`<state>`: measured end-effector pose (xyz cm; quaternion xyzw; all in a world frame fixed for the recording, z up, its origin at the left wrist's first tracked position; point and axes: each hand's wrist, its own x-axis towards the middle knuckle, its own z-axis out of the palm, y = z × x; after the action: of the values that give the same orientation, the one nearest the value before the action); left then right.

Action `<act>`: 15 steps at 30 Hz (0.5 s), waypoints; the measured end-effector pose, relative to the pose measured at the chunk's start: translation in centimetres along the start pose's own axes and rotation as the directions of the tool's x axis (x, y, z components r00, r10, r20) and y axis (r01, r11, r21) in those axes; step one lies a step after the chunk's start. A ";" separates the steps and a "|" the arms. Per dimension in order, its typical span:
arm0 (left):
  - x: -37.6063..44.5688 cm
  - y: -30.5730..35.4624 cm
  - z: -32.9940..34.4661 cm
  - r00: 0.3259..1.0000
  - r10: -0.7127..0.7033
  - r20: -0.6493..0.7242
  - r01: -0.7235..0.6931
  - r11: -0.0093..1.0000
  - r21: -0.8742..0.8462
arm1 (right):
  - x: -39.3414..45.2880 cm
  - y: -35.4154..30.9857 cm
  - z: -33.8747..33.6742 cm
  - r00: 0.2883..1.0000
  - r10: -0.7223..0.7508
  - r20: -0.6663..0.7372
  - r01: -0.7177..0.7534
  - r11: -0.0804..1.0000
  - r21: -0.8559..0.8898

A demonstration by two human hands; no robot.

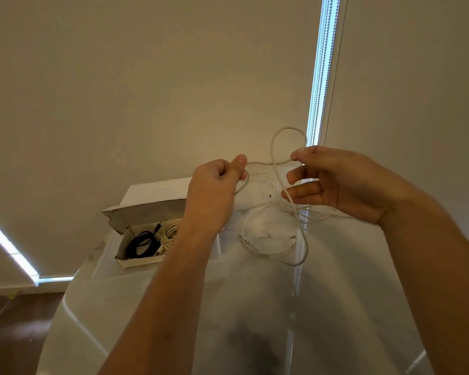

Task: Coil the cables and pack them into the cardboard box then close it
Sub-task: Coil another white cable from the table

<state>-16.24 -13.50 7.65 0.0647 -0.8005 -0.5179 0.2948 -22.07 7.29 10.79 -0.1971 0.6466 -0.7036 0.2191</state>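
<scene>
**Two hands on one white cable**

Both hands held a thin white cable (275, 158) at mid-frame. My left hand (214, 193) pinched it in curled fingers; my right hand (333, 180) nipped it at thumb and forefinger, other fingers spread. Its slack trailed onto the glossy white table (173, 307). Left of centre, the open cardboard box (136, 239) held a coiled black cable (142, 243) beside a coiled white one (168, 231).

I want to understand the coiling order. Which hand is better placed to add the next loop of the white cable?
Probably the right hand. It pinches the white cable by the raised loop, its other fingers open near the slack hanging toward the table. The left hand grips the cable's end as an anchor.
</scene>
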 end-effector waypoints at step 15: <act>-0.1 -0.3 -0.1 0.992 -0.001 0.125 -0.014 0.992 0.122 | 1.2 0.3 -1.8 0.763 -0.578 -0.290 0.149 0.593 -0.791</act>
<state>-16.14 -13.63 7.39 0.0473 -0.8478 -0.4700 0.2413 -23.99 8.06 10.29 -0.2027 0.8466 -0.4417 -0.2170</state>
